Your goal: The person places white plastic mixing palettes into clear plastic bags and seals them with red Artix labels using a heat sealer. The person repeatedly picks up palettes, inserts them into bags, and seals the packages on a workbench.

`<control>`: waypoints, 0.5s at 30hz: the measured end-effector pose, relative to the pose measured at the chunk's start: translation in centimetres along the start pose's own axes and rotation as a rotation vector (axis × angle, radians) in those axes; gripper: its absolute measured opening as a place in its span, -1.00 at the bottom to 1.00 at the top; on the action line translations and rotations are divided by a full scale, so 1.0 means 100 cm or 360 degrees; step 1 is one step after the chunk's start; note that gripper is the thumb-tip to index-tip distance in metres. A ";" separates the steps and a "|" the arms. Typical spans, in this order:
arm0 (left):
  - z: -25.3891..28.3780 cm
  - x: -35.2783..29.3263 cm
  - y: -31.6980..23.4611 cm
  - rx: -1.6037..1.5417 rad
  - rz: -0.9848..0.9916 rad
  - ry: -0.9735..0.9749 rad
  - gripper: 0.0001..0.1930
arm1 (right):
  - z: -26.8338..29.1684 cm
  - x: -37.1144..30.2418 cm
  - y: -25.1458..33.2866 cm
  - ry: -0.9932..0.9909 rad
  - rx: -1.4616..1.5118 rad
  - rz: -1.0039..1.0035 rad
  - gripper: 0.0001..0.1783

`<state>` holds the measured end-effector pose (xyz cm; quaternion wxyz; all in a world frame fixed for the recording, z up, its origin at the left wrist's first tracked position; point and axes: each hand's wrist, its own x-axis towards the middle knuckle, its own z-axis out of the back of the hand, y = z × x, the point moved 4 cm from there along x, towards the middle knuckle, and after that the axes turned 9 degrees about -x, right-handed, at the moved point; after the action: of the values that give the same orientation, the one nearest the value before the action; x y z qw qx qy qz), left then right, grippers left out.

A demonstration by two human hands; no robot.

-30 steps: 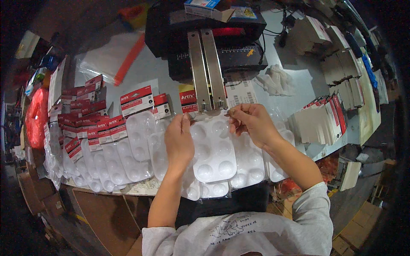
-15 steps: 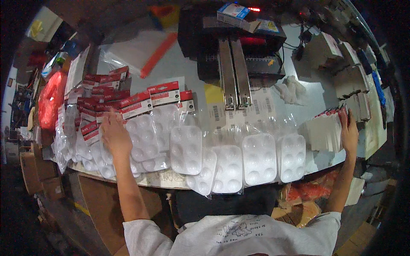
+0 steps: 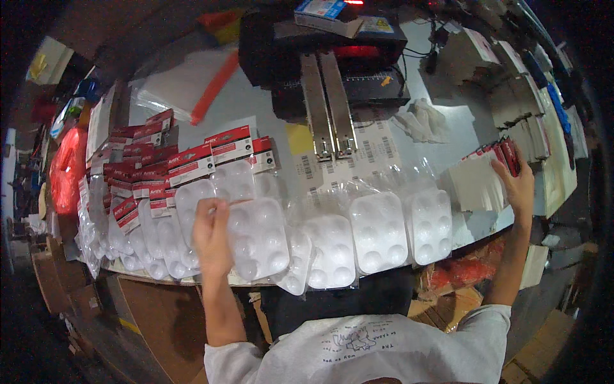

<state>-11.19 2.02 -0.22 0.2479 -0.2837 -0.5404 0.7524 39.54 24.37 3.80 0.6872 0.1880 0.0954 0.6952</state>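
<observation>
My left hand (image 3: 214,237) is closed in a pinch at the left edge of a white plastic paint palette (image 3: 259,238), a tray with round wells in a clear bag. More bagged palettes (image 3: 378,232) lie in a row along the table's near edge to the right. Left of that hand, several bagged palettes overlap, topped with red and white header cards (image 3: 190,165). At the right, my right hand (image 3: 518,182) curls its fingers round the red-topped end of a stack of folded cards (image 3: 480,182). Its fingertips rest among the cards.
A black bag sealer (image 3: 345,96) with two metal bars stands at the back, a small box (image 3: 326,16) on top. Clear bags (image 3: 169,93) lie back left. Crumpled plastic (image 3: 422,121) and card stacks (image 3: 521,96) are at the right. Barcode sheets (image 3: 377,150) lie mid-table.
My left hand has moved right and nearer, from the header cards to a palette, which has shifted left. My right hand stays at the card stack, its fingers now bent round the red-topped cards.
</observation>
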 end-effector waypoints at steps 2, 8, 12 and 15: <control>0.006 -0.014 -0.022 -0.0354 -0.0018 0.0092 -0.84 | 0.004 -0.006 0.015 -0.0093 -0.0136 -0.0030 -0.25; -0.059 -0.064 -0.051 -0.0635 0.0229 0.0684 -0.80 | 0.032 -0.049 0.116 -0.0416 0.0059 0.0056 -0.54; -0.100 -0.088 -0.047 -0.0731 0.0237 0.0993 -0.78 | -0.004 -0.086 0.200 0.0186 0.0598 0.0773 -0.64; -0.105 -0.092 -0.044 -0.0629 0.0213 0.0991 -0.78 | -0.042 -0.089 0.227 0.0500 0.0607 0.0893 -0.60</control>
<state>3.00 4.08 2.79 0.2910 -0.5760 -0.5541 0.5259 16.91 15.23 7.73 0.3997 0.2225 0.2722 0.8466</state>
